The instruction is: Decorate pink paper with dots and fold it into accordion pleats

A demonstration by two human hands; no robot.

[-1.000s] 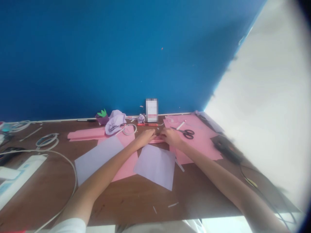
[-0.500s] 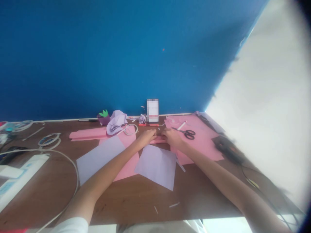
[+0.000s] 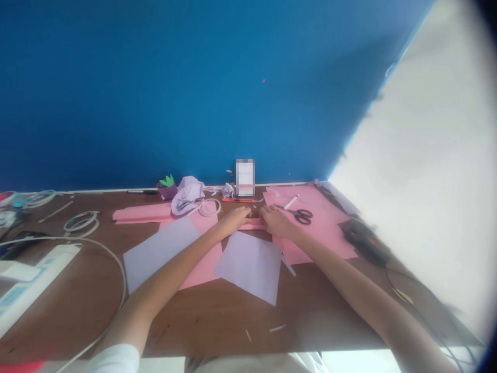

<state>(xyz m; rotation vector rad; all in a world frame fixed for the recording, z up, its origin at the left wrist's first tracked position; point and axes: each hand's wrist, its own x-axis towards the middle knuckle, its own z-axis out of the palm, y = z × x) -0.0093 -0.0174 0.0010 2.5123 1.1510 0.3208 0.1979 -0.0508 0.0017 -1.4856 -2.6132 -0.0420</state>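
Both arms reach forward to a narrow folded strip of pink paper (image 3: 252, 225) on the wooden table. My left hand (image 3: 236, 218) has its fingers closed at the strip's left end. At the right end, my right hand (image 3: 274, 219) is closed on the same strip, and the two hands are a small gap apart. Fingertips are partly hidden. In front of them lies a pale purple sheet (image 3: 250, 267). Black-handled scissors (image 3: 302, 215) rest on a large pink sheet (image 3: 322, 235) just right of my right hand.
An orange cutter (image 3: 238, 200) lies before a phone (image 3: 245, 177) leaning on the blue wall. Crumpled purple paper (image 3: 188, 196) and a green-topped paper piece (image 3: 166, 187) stand left. A power strip (image 3: 37, 287) with a looping cable is far left; a dark tool (image 3: 365, 242) is right.
The hands stay nearly in place on the pink strip, with only slight finger movement. The whole view has shifted a little.
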